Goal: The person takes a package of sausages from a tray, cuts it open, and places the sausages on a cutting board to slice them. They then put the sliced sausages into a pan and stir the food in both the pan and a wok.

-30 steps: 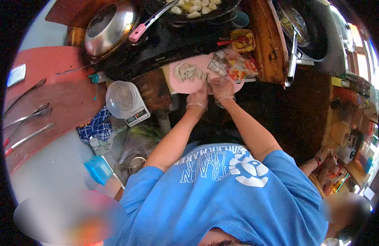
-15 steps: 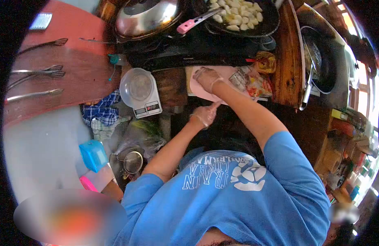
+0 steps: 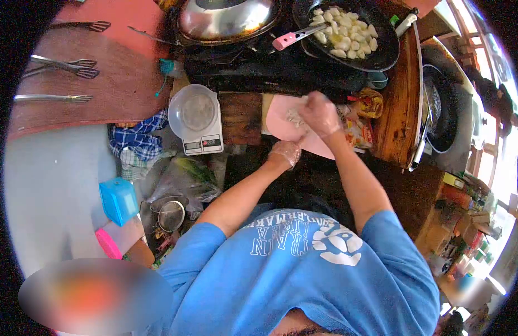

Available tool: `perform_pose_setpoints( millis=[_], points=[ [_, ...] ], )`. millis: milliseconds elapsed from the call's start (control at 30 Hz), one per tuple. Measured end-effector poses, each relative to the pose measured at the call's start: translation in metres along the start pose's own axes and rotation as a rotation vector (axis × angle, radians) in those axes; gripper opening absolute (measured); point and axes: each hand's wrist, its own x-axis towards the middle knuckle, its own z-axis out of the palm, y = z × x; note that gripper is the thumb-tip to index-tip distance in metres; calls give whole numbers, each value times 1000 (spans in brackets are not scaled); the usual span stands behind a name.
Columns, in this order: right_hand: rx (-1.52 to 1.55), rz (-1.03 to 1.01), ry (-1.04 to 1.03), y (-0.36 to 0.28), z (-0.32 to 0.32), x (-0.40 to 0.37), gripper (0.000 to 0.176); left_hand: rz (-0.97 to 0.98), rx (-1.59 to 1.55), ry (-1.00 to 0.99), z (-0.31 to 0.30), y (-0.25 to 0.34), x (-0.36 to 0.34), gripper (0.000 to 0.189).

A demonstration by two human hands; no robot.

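Observation:
Under both hands lies a thin pink board (image 3: pixel 279 120), with a small patch of whitish bits (image 3: pixel 295 117) on it. My left hand (image 3: pixel 285 154), in a clear glove, is closed at the board's near edge, its fingertips on that edge. Raised over the board's right part is my right hand (image 3: pixel 322 116), also in a clear glove; its fingers are curled together and slightly blurred, and anything inside them is hidden. A colourful packet (image 3: pixel 361 131) lies just right of the board.
Left of the board, a clear bowl (image 3: pixel 193 111) sits on a white scale (image 3: pixel 204 144). Beyond are a lidded pan (image 3: pixel 228 21) and a wok (image 3: pixel 388 47) of pale pieces with a pink-handled utensil (image 3: pixel 287 40). Forks (image 3: pixel 68 98) lie far left.
My right hand has moved right, off the board's left part, and its fingers have curled; whitish bits now show there. My left hand has closed at the near edge. The view has shifted.

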Motion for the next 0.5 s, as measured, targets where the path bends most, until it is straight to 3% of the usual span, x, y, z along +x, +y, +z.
perform_pose_setpoints(
  millis=[33,100,133,200,300,333,400,467,500],
  points=[
    [-1,1,3,17,6,-15,31,3,2,0,0,-3,2,47],
    [390,547,205,58,38,-55,26,-32,70,-3,5,-10,5,50],
    [392,562,217,51,38,-69,26,-20,78,-14,-3,-6,3,50],
    [1226,979,362,33,41,-92,24,-101,-24,101,-28,5,-4,51],
    [1020,833,281,87,110,-133,25,-58,-19,158,-10,-9,7,50],
    [1028,841,301,80,101,-132,25,-84,-55,172,-15,-4,6,49],
    [1276,1055,211,46,73,-125,28,-37,-18,198,-20,5,2,48],
    [1252,1024,310,39,63,-126,31,-92,31,61,-23,12,2,59],
    [1201,998,251,40,54,-127,27,-81,45,51,-24,15,3,59]
  ],
)
